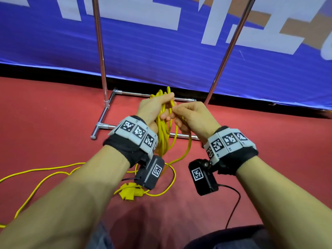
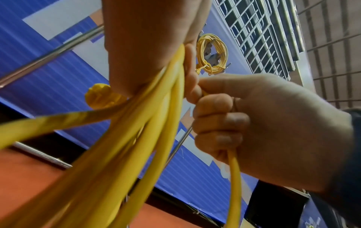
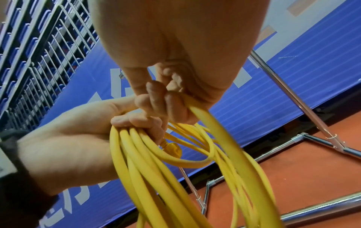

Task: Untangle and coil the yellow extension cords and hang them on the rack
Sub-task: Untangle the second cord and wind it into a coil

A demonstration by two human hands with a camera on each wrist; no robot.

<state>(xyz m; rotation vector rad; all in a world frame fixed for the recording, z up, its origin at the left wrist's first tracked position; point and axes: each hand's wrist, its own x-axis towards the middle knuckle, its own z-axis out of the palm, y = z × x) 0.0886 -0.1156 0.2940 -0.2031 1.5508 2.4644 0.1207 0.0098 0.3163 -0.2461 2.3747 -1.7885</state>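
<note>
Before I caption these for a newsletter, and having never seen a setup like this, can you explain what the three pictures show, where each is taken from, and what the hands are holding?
No robot here: a person wears one camera on the head and one on each wrist. The head view looks down on both arms; the square-patterned bands are tracking markers.

The left hand grips a bundle of yellow extension cord loops. The right hand grips a single strand of that cord beside it, seemingly feeding on another loop.

More yellow cord and a yellow plug block lie on the red floor. The chrome rack stands behind. In the left wrist view, a finished coil already hangs higher up.

The wrist views show the same grips from below.
</note>
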